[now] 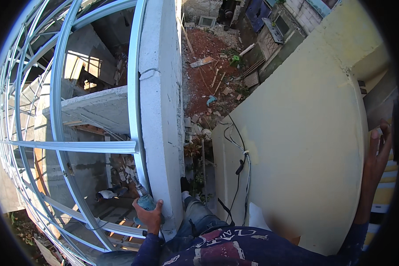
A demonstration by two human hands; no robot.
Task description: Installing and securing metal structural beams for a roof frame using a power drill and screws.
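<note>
My left hand (151,216) is closed around a teal power drill (146,203), whose chuck and bit point up and away beside the top of the wall. Next to the drill runs a light metal channel (135,88), fixed along the inner edge of a white concrete wall top (157,115). A cut metal profile (75,146) meets that channel from the left. At the far right, my right hand (377,153) is raised beside the rounded edge of a cream wall (297,133), fingers extended and partly lost in the dark rim of the picture.
Curved metal framing (57,88) spans the open rooms at left, high above a rubble-strewn floor. My leg (199,213) lies beside the wall top. Cables (246,177) hang down the cream wall. Far below lies red earth (208,48) with boards and debris.
</note>
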